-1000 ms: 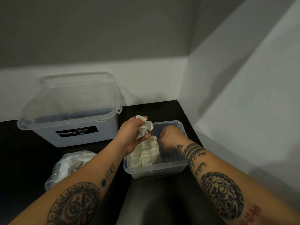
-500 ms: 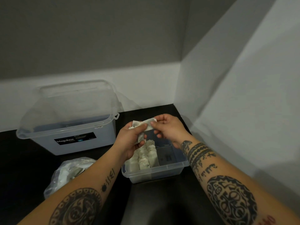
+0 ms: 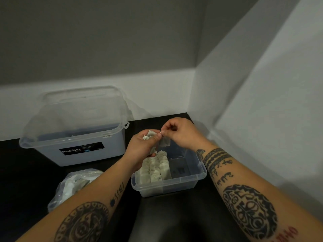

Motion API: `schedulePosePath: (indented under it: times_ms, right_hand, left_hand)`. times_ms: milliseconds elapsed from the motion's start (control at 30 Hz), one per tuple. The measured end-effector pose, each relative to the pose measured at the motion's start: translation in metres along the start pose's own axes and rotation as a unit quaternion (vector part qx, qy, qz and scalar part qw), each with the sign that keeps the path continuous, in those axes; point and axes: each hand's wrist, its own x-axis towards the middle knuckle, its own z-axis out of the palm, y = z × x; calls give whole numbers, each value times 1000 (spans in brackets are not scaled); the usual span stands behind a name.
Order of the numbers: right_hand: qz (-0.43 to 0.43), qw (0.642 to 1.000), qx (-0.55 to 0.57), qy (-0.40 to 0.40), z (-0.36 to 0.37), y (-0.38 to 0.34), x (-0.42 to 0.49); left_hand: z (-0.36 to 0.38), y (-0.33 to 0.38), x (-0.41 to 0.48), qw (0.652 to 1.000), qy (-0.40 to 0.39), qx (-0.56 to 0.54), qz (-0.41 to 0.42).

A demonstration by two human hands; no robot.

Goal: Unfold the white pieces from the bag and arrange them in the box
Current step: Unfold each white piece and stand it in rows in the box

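Two hands work above the box (image 3: 183,186): the left hand (image 3: 141,147) pinches one end of a white piece (image 3: 165,143), and the right hand (image 3: 181,135), fingers curled, pinches the other, apparently to spread it. Rows (image 3: 155,170) of laid pieces fill the box's left half; the right half is bare. The bag (image 3: 70,186), near left, holds more, so much seemingly remains

Left hand (image 3: 142,148) and right hand (image 3: 182,135) meet at the fingertips, both pinching.

The small clear plastic box (image 3: 203,173) has its right half free, its left packed with white pieces (image 3: 155,170); a grey wall (image 3: 262,119) hugs the counter's (image 3: 26,172) right edge.
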Motion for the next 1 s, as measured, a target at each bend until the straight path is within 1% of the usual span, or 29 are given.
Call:
schedulePosePath:
  times_ms: [33, 100, 167, 200, 333, 400, 433, 500, 600, 700, 800, 900, 1000]
  right_hand:
    - [-4, 1000, 9, -5, 0, 0, -1]
    - [1, 998, 66, 3, 1, 1, -2]
    - [16, 993, 117, 15, 2, 4, -4]
    - [26, 992, 122, 15, 2, 6, -5]
    - [45, 996, 75, 15, 7, 13, -10]
    - [60, 997, 51, 1, 7, 15, -12]
    - [72, 997, 30, -19, 7, 16, -13]
    - [110, 990, -11, -88, 10, 20, -17]
    - [167, 963, -66, -201, 22, 31, -23]
    - [206, 942, -87, -251, 37, 42, -25]
    - [237, 932, -91, -258, 50, 52, -24]
    - [239, 931, -125, -245, 58, 60, -22]
    - [242, 925, -146, -255, 59, 59, -18]
  left_hand:
    - [1, 0, 0, 1000, -2, 5, 2]
    - [2, 1, 0, 1000, 4, -4, -2]
    - [3, 1, 1, 1000, 13, -18, -6]
    - [2, 0, 2, 1000, 16, -17, -5]
    - [1, -1, 2, 1000, 8, 3, -9]
    - [0, -3, 2, 1000, 18, 3, -14]
    - [-2, -4, 4, 999, 30, -6, -18]
    - [-4, -7, 7, 998, 55, -28, -26]
    - [-5, -10, 9, 997, 64, -42, -28]
    - [-3, -11, 10, 997, 59, -48, -24]
    - [-2, -12, 10, 996, 61, -57, -31]
    - [-2, -12, 11, 994, 63, -75, -40]
    - [-3, -12, 13, 992, 66, -94, -49]
